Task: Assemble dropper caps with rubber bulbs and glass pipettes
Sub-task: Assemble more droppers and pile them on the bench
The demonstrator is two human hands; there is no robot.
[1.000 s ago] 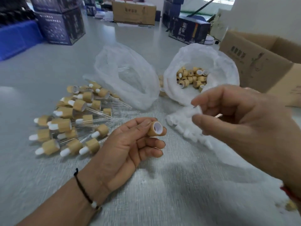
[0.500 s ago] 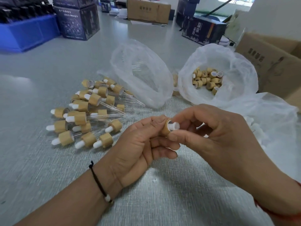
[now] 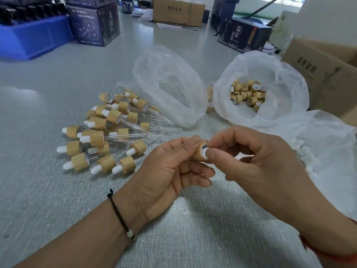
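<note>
Left hand (image 3: 168,167): fingertips gripping bamboo cap (image 3: 199,152), held above table (image 3: 38,190). Right hand (image 3: 257,167): thumb and forefinger pinching white rubber bulb (image 3: 205,151), seated in cap's open end. Left of hands: pile of assembled droppers (image 3: 104,132). Behind: pipette bag (image 3: 170,84), bag of loose caps (image 3: 260,88). At right: bulb bag (image 3: 324,144).

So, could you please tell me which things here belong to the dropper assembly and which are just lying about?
Part of the job:
- bamboo cap gripped by left hand
- white bulb pressed by right hand
- finished droppers
- bag of caps
- bag of pipettes
- bag of bulbs

Lying about:
- cardboard boxes
- dark printed cartons
- blue crate
</note>
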